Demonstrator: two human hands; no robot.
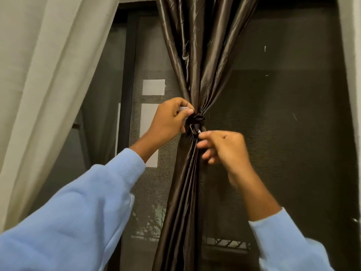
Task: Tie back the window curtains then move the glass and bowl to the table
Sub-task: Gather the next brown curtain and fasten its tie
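Observation:
A shiny dark brown curtain (203, 61) hangs in the middle of the window, gathered tight at its waist by a dark tie-back (198, 119). My left hand (170, 118) grips the tie-back's left side, with a small pale piece pinched under its fingers. Just below and to the right, my right hand (222, 147) pinches a small shiny metal end of the tie against the curtain folds. The hand is a little blurred. No glass, bowl or table is in view.
A beige curtain (45, 79) hangs at the left, swept aside. Behind both lies a dark mesh window screen (283, 114) with a dark frame post (130, 75). A pale wall edge (351, 55) runs down the right. Railing and plants show low outside.

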